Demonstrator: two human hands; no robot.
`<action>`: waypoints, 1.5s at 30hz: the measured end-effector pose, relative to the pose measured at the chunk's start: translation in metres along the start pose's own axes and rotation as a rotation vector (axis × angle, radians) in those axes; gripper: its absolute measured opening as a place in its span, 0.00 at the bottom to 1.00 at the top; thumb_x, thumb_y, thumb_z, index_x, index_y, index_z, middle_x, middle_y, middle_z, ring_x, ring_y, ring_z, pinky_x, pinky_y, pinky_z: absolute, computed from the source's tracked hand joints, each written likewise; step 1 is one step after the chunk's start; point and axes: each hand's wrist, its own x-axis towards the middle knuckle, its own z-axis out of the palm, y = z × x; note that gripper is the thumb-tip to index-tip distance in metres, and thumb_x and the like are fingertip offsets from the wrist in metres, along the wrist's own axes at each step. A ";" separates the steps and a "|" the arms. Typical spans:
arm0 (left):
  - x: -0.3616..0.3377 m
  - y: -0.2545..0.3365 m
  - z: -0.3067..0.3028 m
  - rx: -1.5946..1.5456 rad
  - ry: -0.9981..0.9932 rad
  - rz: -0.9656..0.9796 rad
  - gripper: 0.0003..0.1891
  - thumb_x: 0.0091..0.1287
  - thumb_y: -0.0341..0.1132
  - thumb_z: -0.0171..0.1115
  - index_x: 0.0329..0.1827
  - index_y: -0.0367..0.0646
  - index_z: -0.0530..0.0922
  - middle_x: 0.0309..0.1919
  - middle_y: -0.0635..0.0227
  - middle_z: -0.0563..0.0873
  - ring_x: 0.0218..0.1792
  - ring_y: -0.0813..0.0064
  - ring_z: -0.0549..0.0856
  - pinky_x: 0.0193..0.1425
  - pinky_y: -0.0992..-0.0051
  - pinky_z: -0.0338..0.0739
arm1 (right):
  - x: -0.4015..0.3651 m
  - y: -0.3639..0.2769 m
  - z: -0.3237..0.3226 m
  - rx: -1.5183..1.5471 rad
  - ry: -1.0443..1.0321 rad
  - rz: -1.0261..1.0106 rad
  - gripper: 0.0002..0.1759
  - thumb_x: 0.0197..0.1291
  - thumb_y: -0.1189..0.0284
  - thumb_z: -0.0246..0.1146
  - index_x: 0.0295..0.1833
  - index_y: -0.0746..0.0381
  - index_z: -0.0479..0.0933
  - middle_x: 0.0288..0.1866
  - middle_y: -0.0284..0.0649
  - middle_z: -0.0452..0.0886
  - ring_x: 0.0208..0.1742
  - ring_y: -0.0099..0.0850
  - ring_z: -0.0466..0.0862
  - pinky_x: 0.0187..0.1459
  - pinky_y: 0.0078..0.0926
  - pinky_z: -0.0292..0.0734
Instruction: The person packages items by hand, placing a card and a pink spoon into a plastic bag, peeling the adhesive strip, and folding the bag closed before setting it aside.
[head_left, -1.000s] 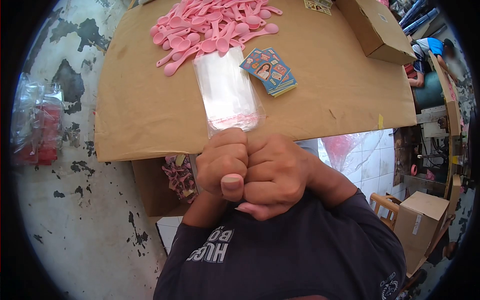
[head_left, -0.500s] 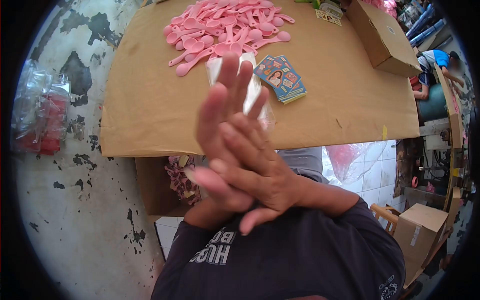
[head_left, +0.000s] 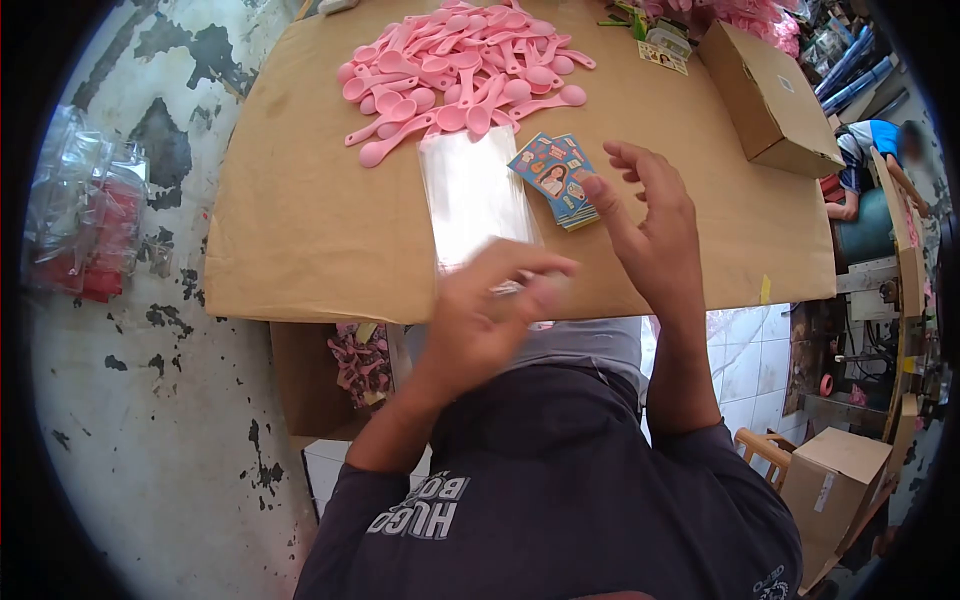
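My right hand (head_left: 650, 225) is raised just right of a stack of blue printed cards (head_left: 558, 178), its thumb near their edge, fingers apart and empty. Nearer the table's front edge, my left hand (head_left: 485, 315) is blurred over the lower end of a pile of clear plastic bags (head_left: 470, 190); its fingers are apart, with nothing visible between them. A large heap of pink spoons (head_left: 465, 62) lies beyond the bags.
The brown-covered table (head_left: 310, 220) bears an open cardboard box (head_left: 770, 100) at right. Plastic packs (head_left: 90, 210) lie at far left. Another person (head_left: 870, 145) is at the far right. Beneath the table sits a box of pink items (head_left: 360, 365).
Both hands were pressed together above the bags. They have come apart, one to the right beside the cards and the other lower left, uncovering the bags.
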 end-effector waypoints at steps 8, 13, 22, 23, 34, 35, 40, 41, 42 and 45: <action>0.023 -0.031 -0.059 0.559 0.468 -0.273 0.16 0.76 0.40 0.69 0.39 0.32 0.82 0.25 0.72 0.82 0.28 0.84 0.75 0.34 0.76 0.72 | 0.005 0.028 0.026 -0.056 -0.091 0.270 0.38 0.63 0.39 0.71 0.57 0.64 0.75 0.35 0.39 0.76 0.34 0.33 0.79 0.37 0.36 0.76; 0.028 -0.042 -0.055 0.709 0.426 -0.311 0.20 0.73 0.43 0.73 0.34 0.33 0.80 0.23 0.74 0.78 0.27 0.84 0.71 0.32 0.75 0.69 | 0.009 0.028 0.028 -0.034 -0.114 0.333 0.39 0.59 0.37 0.73 0.54 0.63 0.76 0.29 0.36 0.75 0.29 0.31 0.77 0.34 0.36 0.74; 0.029 -0.048 -0.057 0.387 0.433 -0.444 0.13 0.68 0.35 0.77 0.35 0.36 0.81 0.25 0.81 0.77 0.28 0.91 0.70 0.32 0.84 0.65 | 0.011 0.034 0.034 -0.053 -0.077 0.344 0.31 0.59 0.43 0.76 0.45 0.61 0.78 0.27 0.32 0.75 0.28 0.27 0.76 0.31 0.32 0.71; 0.028 -0.049 -0.057 0.389 0.432 -0.447 0.13 0.68 0.35 0.77 0.35 0.36 0.81 0.25 0.81 0.77 0.28 0.91 0.70 0.32 0.84 0.65 | 0.011 0.035 0.034 -0.007 -0.059 0.359 0.30 0.59 0.45 0.77 0.44 0.61 0.78 0.27 0.33 0.76 0.28 0.26 0.76 0.32 0.31 0.71; 0.019 -0.062 -0.059 0.334 0.470 -0.357 0.12 0.75 0.36 0.71 0.42 0.33 0.86 0.30 0.77 0.85 0.30 0.90 0.75 0.35 0.84 0.68 | 0.009 0.042 0.034 0.206 0.025 0.354 0.20 0.68 0.59 0.75 0.40 0.65 0.77 0.28 0.36 0.82 0.28 0.20 0.77 0.31 0.25 0.72; 0.018 -0.064 -0.059 0.335 0.470 -0.358 0.12 0.75 0.36 0.71 0.42 0.33 0.86 0.30 0.77 0.85 0.30 0.90 0.75 0.35 0.84 0.68 | 0.008 0.042 0.034 0.227 0.040 0.353 0.19 0.69 0.60 0.73 0.40 0.65 0.77 0.28 0.35 0.82 0.28 0.19 0.77 0.31 0.24 0.72; 0.017 -0.062 -0.059 0.295 0.511 -0.314 0.13 0.77 0.37 0.68 0.43 0.33 0.87 0.30 0.78 0.84 0.31 0.89 0.76 0.36 0.84 0.69 | 0.005 0.050 0.037 0.306 0.103 0.299 0.15 0.73 0.64 0.70 0.41 0.67 0.79 0.29 0.34 0.81 0.29 0.17 0.75 0.31 0.21 0.70; 0.017 -0.061 -0.058 0.296 0.512 -0.312 0.13 0.77 0.37 0.68 0.43 0.33 0.87 0.30 0.78 0.84 0.31 0.89 0.76 0.36 0.84 0.69 | 0.004 0.052 0.038 0.331 0.133 0.269 0.14 0.74 0.66 0.69 0.42 0.67 0.80 0.29 0.33 0.81 0.29 0.16 0.75 0.31 0.20 0.69; 0.017 -0.061 -0.057 0.287 0.550 -0.272 0.13 0.78 0.37 0.68 0.43 0.33 0.87 0.30 0.78 0.84 0.31 0.89 0.76 0.35 0.84 0.69 | 0.003 0.052 0.036 0.332 0.134 0.267 0.14 0.74 0.66 0.69 0.42 0.67 0.80 0.29 0.33 0.81 0.29 0.16 0.75 0.31 0.20 0.69; 0.017 -0.061 -0.056 0.298 0.602 -0.204 0.13 0.78 0.38 0.67 0.44 0.33 0.88 0.29 0.79 0.83 0.31 0.89 0.76 0.35 0.84 0.69 | 0.003 0.048 0.033 0.441 0.163 0.333 0.13 0.75 0.67 0.68 0.44 0.67 0.81 0.31 0.30 0.81 0.30 0.14 0.74 0.31 0.18 0.69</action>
